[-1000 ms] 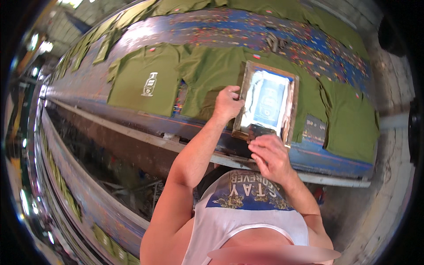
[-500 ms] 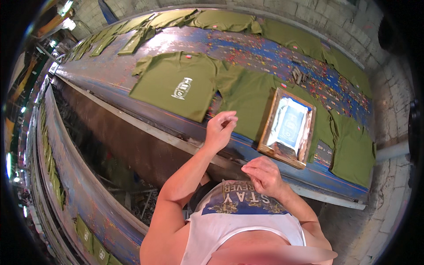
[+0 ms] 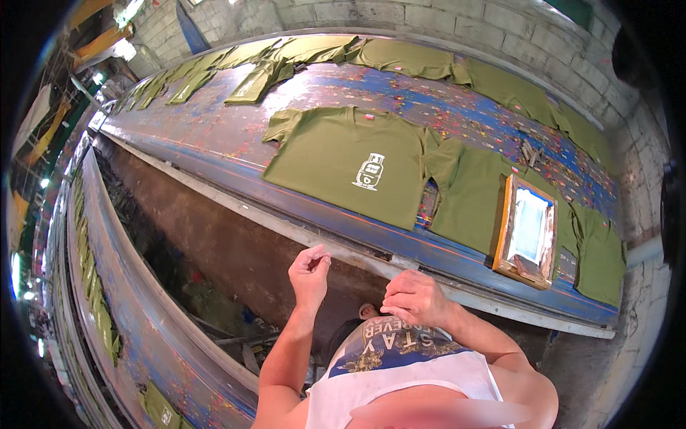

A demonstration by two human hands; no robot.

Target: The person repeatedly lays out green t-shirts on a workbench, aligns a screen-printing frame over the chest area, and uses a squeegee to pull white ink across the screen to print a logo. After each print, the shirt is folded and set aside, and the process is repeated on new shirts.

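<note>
Away from the table edge, my left hand (image 3: 311, 275) is raised with fingertips drawn together, nothing visible in them. Lower right, my right hand (image 3: 414, 297) has curled fingers near my torso, also apparently empty. Above them, a green T-shirt (image 3: 321, 157) with a white bottle-shaped print lies flat. Right of it, a wood-framed screen (image 3: 503, 230), bright in the middle with a dark smeared lower end, rests on another green shirt (image 3: 461, 186).
The long paint-spattered table (image 3: 214, 121) carries rows of green shirts (image 3: 400, 57). A small pile of grey pieces (image 3: 530, 154) lies behind the screen. Left, a second table (image 3: 128, 300) runs parallel across a gap. A block wall (image 3: 500, 21) stands behind, continuing down the right.
My left hand has let go of the screen frame and my right hand has come off its lower end; both have drawn back. The view has shifted, bringing the printed shirt nearer the middle.
</note>
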